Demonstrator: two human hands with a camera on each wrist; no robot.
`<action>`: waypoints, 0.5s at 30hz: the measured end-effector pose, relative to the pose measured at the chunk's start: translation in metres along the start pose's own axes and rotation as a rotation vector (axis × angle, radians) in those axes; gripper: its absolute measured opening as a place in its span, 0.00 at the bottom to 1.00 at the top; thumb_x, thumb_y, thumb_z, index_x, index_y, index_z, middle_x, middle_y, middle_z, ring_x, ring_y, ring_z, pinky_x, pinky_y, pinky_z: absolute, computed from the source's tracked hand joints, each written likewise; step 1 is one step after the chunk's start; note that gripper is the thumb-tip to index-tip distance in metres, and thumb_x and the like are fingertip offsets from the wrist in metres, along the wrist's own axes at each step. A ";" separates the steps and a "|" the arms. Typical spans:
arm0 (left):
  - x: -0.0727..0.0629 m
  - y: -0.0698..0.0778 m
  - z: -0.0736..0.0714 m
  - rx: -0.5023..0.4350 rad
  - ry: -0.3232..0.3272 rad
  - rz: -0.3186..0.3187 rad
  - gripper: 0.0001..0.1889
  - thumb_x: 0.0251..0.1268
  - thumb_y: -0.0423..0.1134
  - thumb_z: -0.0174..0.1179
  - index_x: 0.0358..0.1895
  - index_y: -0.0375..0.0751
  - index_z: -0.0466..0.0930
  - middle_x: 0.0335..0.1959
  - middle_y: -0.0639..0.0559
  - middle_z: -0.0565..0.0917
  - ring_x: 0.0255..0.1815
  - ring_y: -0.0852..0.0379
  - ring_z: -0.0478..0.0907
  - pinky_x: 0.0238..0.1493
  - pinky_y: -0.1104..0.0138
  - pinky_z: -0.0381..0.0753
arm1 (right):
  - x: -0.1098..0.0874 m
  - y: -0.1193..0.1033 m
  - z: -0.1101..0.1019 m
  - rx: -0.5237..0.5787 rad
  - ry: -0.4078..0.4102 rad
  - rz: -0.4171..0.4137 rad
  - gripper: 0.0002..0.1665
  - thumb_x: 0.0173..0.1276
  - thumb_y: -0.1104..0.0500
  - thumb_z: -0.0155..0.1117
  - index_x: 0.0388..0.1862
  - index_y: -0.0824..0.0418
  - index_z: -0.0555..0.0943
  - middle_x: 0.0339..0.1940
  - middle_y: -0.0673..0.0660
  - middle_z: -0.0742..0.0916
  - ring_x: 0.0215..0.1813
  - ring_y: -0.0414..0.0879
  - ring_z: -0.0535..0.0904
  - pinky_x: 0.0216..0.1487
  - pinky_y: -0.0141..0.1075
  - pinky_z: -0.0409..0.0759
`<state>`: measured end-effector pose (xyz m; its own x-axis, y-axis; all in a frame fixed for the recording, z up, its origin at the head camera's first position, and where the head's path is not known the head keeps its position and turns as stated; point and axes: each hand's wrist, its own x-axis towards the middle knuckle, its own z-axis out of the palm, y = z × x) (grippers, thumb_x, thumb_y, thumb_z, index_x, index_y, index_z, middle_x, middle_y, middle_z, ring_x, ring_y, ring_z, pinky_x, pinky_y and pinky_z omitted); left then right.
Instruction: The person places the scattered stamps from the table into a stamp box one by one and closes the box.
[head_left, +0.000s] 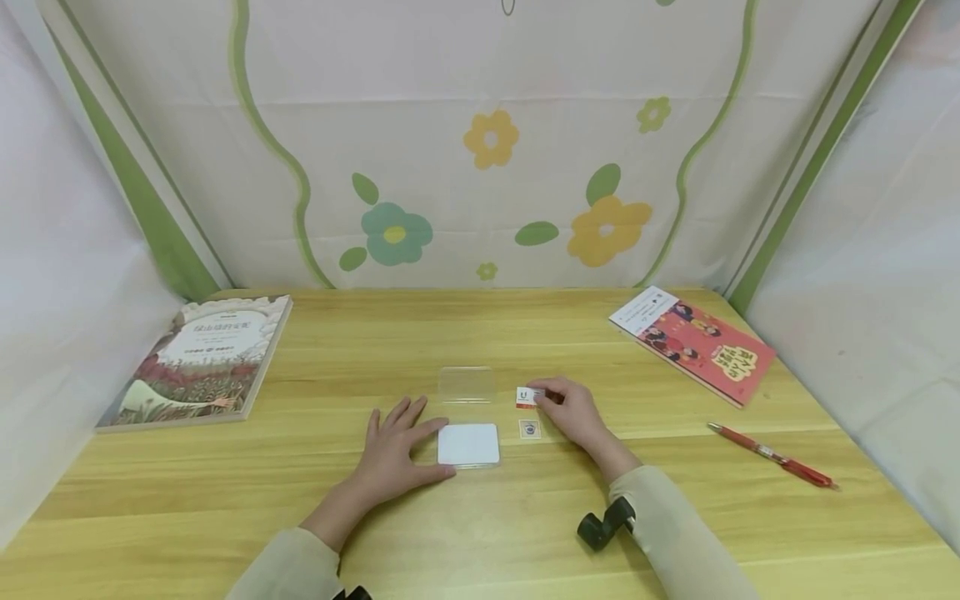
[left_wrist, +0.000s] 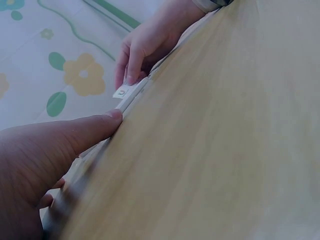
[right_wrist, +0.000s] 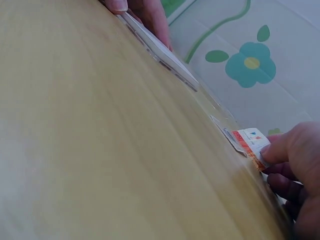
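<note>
A white card in a clear plastic case [head_left: 468,444] lies on the table. My left hand [head_left: 393,450] holds the case's left end between thumb and index finger, the other fingers spread on the table; in the left wrist view the thumb [left_wrist: 95,131] presses its edge. My right hand [head_left: 573,410] pinches a small white card with a red band [head_left: 527,397] by its right side; the right wrist view shows the thumb on that card [right_wrist: 251,142]. Just below it lies a small stamp-like square [head_left: 529,429]. A clear plastic cover [head_left: 466,384] lies behind the case.
A thick illustrated book [head_left: 206,358] lies at the left of the wooden table [head_left: 360,333]. A red booklet [head_left: 697,346] lies at the back right, with a red pen [head_left: 772,455] in front of it. Flower-patterned curtains [head_left: 450,67] close off the back and sides.
</note>
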<state>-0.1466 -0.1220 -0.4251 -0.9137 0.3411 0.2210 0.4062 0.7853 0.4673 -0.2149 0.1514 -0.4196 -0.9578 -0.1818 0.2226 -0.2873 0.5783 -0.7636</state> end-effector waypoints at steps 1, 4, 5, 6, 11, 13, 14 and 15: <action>0.000 0.000 0.000 -0.001 0.000 0.000 0.36 0.39 0.67 0.57 0.54 0.52 0.72 0.62 0.43 0.59 0.64 0.44 0.46 0.54 0.41 0.32 | 0.000 0.000 0.000 0.009 0.000 0.010 0.11 0.57 0.66 0.58 0.39 0.59 0.81 0.32 0.53 0.80 0.32 0.45 0.70 0.33 0.36 0.69; 0.000 0.000 -0.001 0.001 0.001 -0.001 0.36 0.39 0.67 0.57 0.54 0.52 0.72 0.62 0.43 0.59 0.64 0.44 0.46 0.54 0.41 0.33 | 0.001 0.000 0.000 0.032 -0.002 0.028 0.11 0.57 0.65 0.58 0.39 0.59 0.81 0.37 0.55 0.82 0.37 0.45 0.73 0.38 0.39 0.71; 0.000 0.000 -0.001 0.002 0.002 -0.001 0.36 0.39 0.67 0.57 0.54 0.52 0.72 0.62 0.43 0.59 0.64 0.44 0.46 0.54 0.41 0.33 | 0.002 0.001 0.000 0.041 -0.003 0.034 0.11 0.58 0.65 0.58 0.39 0.60 0.82 0.38 0.55 0.82 0.38 0.46 0.74 0.39 0.39 0.71; 0.000 0.000 -0.001 0.002 0.001 -0.002 0.36 0.39 0.67 0.57 0.54 0.52 0.72 0.62 0.43 0.59 0.64 0.44 0.46 0.54 0.41 0.33 | 0.002 0.001 0.000 0.053 -0.004 0.043 0.11 0.58 0.65 0.58 0.39 0.60 0.82 0.38 0.55 0.82 0.40 0.46 0.74 0.41 0.40 0.71; -0.001 0.000 0.000 0.002 -0.005 -0.002 0.36 0.39 0.67 0.56 0.54 0.52 0.71 0.62 0.42 0.59 0.64 0.43 0.46 0.54 0.41 0.33 | 0.004 0.000 -0.002 0.108 -0.005 0.097 0.10 0.58 0.65 0.58 0.39 0.62 0.82 0.39 0.57 0.82 0.44 0.48 0.74 0.46 0.43 0.70; -0.001 0.000 0.000 0.000 -0.005 -0.002 0.36 0.39 0.67 0.56 0.54 0.52 0.72 0.62 0.42 0.59 0.64 0.43 0.45 0.54 0.41 0.33 | 0.005 -0.003 -0.003 0.138 -0.006 0.120 0.10 0.58 0.64 0.58 0.39 0.63 0.81 0.40 0.58 0.82 0.46 0.49 0.74 0.47 0.43 0.70; -0.001 0.001 0.000 -0.002 -0.005 -0.002 0.36 0.39 0.67 0.57 0.55 0.52 0.71 0.62 0.42 0.59 0.64 0.43 0.45 0.54 0.41 0.33 | 0.006 -0.005 -0.004 0.154 -0.008 0.128 0.11 0.58 0.64 0.58 0.40 0.63 0.81 0.40 0.58 0.82 0.46 0.49 0.74 0.47 0.43 0.70; -0.001 0.001 -0.001 -0.003 -0.006 -0.003 0.36 0.39 0.67 0.57 0.55 0.52 0.71 0.62 0.42 0.59 0.64 0.43 0.45 0.54 0.41 0.33 | 0.006 -0.008 -0.005 0.174 -0.011 0.135 0.11 0.58 0.63 0.58 0.40 0.63 0.81 0.41 0.58 0.82 0.46 0.49 0.74 0.46 0.42 0.70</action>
<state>-0.1455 -0.1218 -0.4244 -0.9149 0.3423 0.2142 0.4037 0.7848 0.4703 -0.2187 0.1495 -0.4095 -0.9870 -0.1212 0.1057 -0.1497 0.4523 -0.8792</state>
